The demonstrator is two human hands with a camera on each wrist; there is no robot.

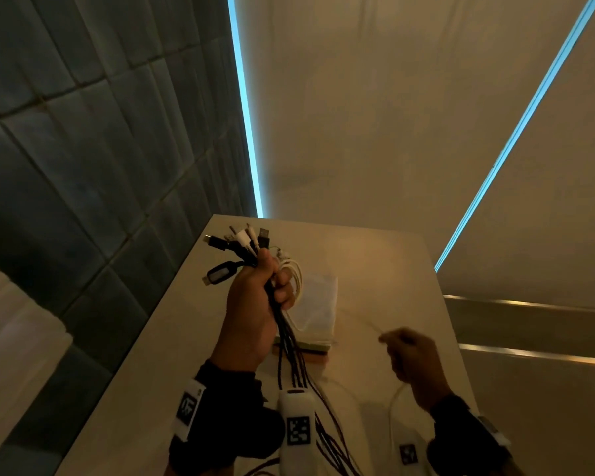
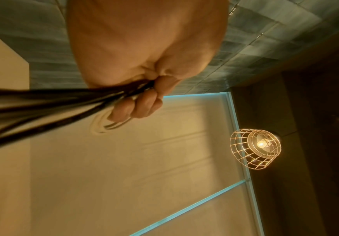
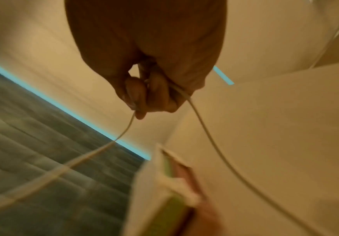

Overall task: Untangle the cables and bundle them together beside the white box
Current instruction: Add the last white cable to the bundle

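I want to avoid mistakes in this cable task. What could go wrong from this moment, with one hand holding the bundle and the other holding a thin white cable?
1. The right hand pinches the thin white cable; a hard pull may tighten a knot instead of freeing it.
2. The left hand holds the dark cables in one fist; a looser grip could let connectors slip out.
3. Hanging strands cross near the white box and might drag it.

The head view looks down and forward over the table (image 1: 375, 269), both hands low, at 6 o'clock. The left wrist view sits close behind its fist, facing up toward a lamp (image 2: 255, 148) at 4 o'clock. The blurred right wrist view shares the box (image 3: 154, 199) with the head view.
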